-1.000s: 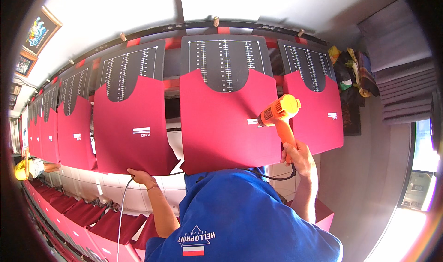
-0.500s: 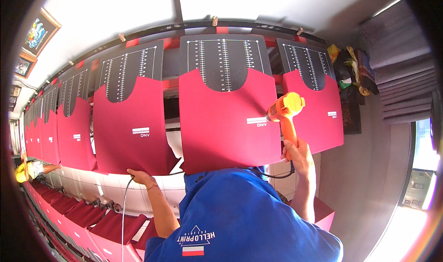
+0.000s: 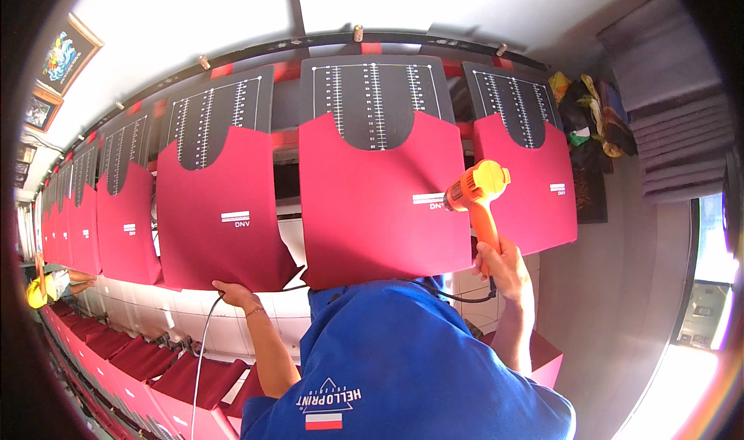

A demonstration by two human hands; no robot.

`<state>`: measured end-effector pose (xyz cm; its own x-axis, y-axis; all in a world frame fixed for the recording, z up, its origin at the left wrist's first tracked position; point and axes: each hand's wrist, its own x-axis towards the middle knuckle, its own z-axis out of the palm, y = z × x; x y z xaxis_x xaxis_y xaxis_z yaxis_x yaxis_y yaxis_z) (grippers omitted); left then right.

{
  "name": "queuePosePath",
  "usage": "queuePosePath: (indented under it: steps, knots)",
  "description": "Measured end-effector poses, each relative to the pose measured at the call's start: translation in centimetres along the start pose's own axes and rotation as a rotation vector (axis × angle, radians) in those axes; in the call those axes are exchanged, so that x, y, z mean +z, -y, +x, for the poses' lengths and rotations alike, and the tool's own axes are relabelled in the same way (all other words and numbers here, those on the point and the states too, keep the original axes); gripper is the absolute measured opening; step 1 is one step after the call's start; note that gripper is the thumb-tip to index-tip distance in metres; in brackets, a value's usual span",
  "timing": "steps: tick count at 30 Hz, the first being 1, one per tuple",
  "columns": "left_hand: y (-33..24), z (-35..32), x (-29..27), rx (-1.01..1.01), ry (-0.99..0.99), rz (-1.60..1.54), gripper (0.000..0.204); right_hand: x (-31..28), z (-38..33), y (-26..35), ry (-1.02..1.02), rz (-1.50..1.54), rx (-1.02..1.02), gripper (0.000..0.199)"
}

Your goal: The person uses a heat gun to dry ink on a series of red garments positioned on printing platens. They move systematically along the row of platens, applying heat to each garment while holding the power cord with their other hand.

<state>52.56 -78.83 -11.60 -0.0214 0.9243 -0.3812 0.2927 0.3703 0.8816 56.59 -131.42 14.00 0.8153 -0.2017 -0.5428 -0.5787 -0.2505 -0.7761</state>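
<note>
My right hand is wrapped around the handle of an orange heat gun. The gun's dark nozzle faces left, close to the small white print on a red shirt. That shirt lies over a black board with white ruler marks. With my left hand, I pinch a thin cord at the near edge of another red shirt, on the board to the left. From that hand the cord hangs down on one side and runs toward my body on the other.
More boards with red shirts curve away to the left. Behind me runs a second row of dark red shirts. A person in yellow is at the far left. Cloths hang by a grey curtain at the right.
The heat gun has dropped slightly, its nozzle still by the white print. The hanging part of the cord has swung left. The far-left person's arm has shifted.
</note>
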Motion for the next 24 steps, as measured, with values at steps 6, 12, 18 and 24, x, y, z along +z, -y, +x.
queuePosePath:
  steps: [6, 12, 18, 24]
  knots:
    - [0.1, -0.2, 0.1, 0.048, 0.014, -0.044, 0.066, -0.3, -0.6, -0.8, 0.005, 0.054, -0.005, 0.023]
    - [0.3, -0.7, 0.1, 0.095, 0.027, -0.01, 0.065, -0.6, -0.3, -1.6, 0.018, 0.045, -0.028, 0.021]
    - [1.4, 0.9, -0.5, 0.112, 0.073, 0.032, 0.065, -1.4, 0.0, -1.5, 0.125, 0.009, -0.063, 0.03]
    - [1.8, 0.3, -2.5, 0.047, 0.126, 0.134, 0.059, -1.7, 0.4, -0.5, 0.196, 0.092, -0.051, 0.026]
